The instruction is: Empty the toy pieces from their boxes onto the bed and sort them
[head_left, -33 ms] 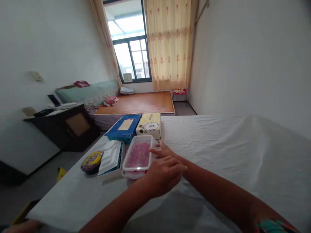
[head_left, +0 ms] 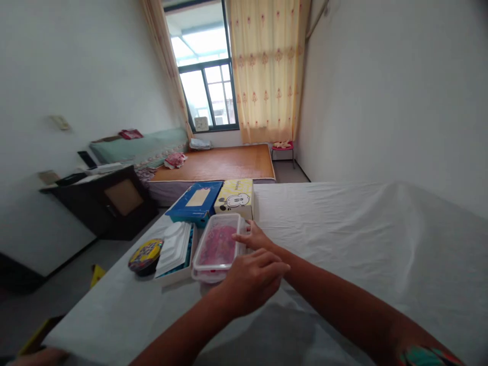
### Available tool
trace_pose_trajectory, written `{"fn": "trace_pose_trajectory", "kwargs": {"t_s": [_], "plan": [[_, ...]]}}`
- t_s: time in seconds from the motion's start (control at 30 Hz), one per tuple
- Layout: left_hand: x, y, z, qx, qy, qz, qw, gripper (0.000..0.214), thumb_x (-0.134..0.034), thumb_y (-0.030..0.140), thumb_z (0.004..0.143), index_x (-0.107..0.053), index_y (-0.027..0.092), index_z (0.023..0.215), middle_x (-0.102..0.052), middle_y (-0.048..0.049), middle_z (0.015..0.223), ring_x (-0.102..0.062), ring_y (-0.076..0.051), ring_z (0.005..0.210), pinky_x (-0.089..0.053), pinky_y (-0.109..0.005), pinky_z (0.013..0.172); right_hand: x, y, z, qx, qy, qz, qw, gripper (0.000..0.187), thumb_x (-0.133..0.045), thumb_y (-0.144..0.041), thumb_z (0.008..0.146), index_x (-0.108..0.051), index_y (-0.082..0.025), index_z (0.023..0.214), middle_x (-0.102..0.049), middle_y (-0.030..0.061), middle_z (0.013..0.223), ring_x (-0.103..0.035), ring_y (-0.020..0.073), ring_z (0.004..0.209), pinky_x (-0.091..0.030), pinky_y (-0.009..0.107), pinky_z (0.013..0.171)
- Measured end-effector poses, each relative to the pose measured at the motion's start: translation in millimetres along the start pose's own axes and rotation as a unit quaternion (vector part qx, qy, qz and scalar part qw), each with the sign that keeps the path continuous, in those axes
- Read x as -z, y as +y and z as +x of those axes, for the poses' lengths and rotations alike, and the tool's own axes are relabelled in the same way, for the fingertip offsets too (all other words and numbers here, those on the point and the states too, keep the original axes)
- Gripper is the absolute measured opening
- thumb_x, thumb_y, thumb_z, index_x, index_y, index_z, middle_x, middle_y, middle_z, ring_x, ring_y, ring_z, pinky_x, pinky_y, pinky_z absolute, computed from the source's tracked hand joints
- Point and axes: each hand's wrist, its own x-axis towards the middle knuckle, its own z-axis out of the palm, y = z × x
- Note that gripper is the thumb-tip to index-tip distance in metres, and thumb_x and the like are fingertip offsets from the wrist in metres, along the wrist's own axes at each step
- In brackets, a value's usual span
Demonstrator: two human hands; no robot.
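Observation:
A clear plastic container (head_left: 219, 244) with a lid and pink contents lies on the white-covered table (head_left: 343, 239). My right hand (head_left: 254, 237) reaches in from the right, and its stretched fingertips touch the container's right side near the lid edge. Coming from the lower left, my left hand (head_left: 251, 282) covers the container's near right corner with its back to the camera and its fingers loosely curled. Its thumb and its hold on the box are hidden.
Left of the container lie a white box with a moulded tray (head_left: 174, 250) and a round colourful tin (head_left: 145, 255). Behind it are a blue box (head_left: 196, 200) and a yellow cartoon tissue box (head_left: 235, 195). A dark cabinet (head_left: 110, 201) and a low bed (head_left: 217, 162) stand beyond the table.
The view has shifted slightly. Both hands stay at the container, the left one a touch closer to it.

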Motion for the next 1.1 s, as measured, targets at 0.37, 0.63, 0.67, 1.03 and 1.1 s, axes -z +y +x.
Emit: {"fn": "trace_pose_trajectory", "kwargs": {"t_s": [0.37, 0.63, 0.67, 1.03, 1.1], "plan": [[70.9, -80.9, -75.5, 0.375, 0.289, 0.119, 0.872, 0.034, -0.046, 0.04, 0.089, -0.066, 0.02, 0.107, -0.072, -0.0042, 0.09, -0.063, -0.014, 0.069, -0.052, -0.024, 0.064, -0.5, -26.4, 9.9, -0.04, -0.2, 0.333, 0.921, 0.03, -0.076, -0.026, 0.068, -0.065, -0.011, 0.091, -0.072, 0.0047, 0.077, -0.067, 0.0147, 0.067, -0.055, 0.027, 0.072], [41.5, -121.2, -75.6, 0.473, -0.034, 0.123, 0.872, 0.048, -0.04, 0.047, 0.092, -0.055, 0.016, 0.126, -0.072, -0.0123, 0.098, -0.068, -0.026, 0.092, -0.048, -0.033, 0.08, 70.8, -23.3, -1.4, -0.026, -0.09, 0.361, 0.928, 0.024, -0.059, -0.027, 0.084, -0.064, -0.015, 0.104, -0.072, 0.0032, 0.076, -0.067, 0.0149, 0.066, -0.058, 0.024, 0.063], [36.5, -118.9, -73.9, 0.482, -0.057, 0.124, 0.865, 0.051, -0.041, 0.047, 0.092, -0.051, 0.015, 0.13, -0.072, -0.0138, 0.098, -0.068, -0.027, 0.093, -0.048, -0.034, 0.08, 85.6, -19.2, -4.9, -0.024, -0.075, 0.362, 0.929, 0.025, -0.059, -0.026, 0.084, -0.064, -0.016, 0.106, -0.071, 0.0028, 0.076, -0.067, 0.0141, 0.064, -0.057, 0.022, 0.061], [15.7, -153.5, -48.9, 0.596, -0.029, -0.082, 0.799, 0.039, -0.05, 0.03, 0.085, -0.049, 0.013, 0.12, -0.066, -0.0033, 0.075, -0.063, -0.015, 0.052, -0.051, -0.023, 0.045, 166.2, 30.5, -35.3, -0.049, 0.018, 0.371, 0.927, 0.024, -0.057, -0.024, 0.084, -0.067, -0.016, 0.104, -0.067, 0.002, 0.064, -0.062, 0.0133, 0.053, -0.055, 0.023, 0.054], [14.2, -155.1, -44.7, 0.593, -0.016, -0.103, 0.798, 0.035, -0.053, 0.032, 0.083, -0.054, 0.013, 0.113, -0.064, -0.0024, 0.073, -0.063, -0.015, 0.055, -0.051, -0.022, 0.045, 163.0, 28.6, -35.1, -0.045, 0.018, 0.373, 0.927, 0.022, -0.056, -0.023, 0.084, -0.068, -0.017, 0.102, -0.068, 0.002, 0.064, -0.063, 0.0139, 0.053, -0.055, 0.024, 0.054]]}}
